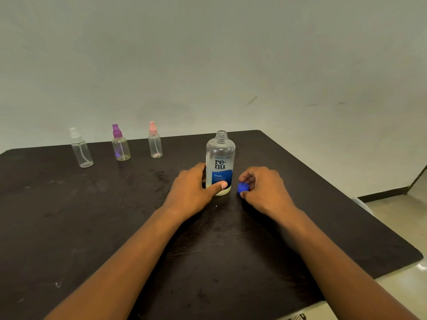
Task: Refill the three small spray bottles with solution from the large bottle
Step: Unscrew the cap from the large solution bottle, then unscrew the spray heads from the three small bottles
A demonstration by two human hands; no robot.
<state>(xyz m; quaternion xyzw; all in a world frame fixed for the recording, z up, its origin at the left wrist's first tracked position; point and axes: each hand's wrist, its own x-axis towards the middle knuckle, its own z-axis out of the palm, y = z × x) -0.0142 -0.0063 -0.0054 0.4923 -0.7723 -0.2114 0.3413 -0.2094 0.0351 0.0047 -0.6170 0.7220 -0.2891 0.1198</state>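
The left hand (196, 188) holds the big bottle (220, 162) low on the tabletop (92, 215); right hand (263, 188), beside it, pinches the blue cap (243, 187). It looks light, smooth, maybe slippery; grip its middle

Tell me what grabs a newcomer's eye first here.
The uncapped large bottle stands mid-table, steadied by the left hand, while the right hand holds its blue cap beside it. Three small spray bottles, capped white, purple and pink, line the far left edge.
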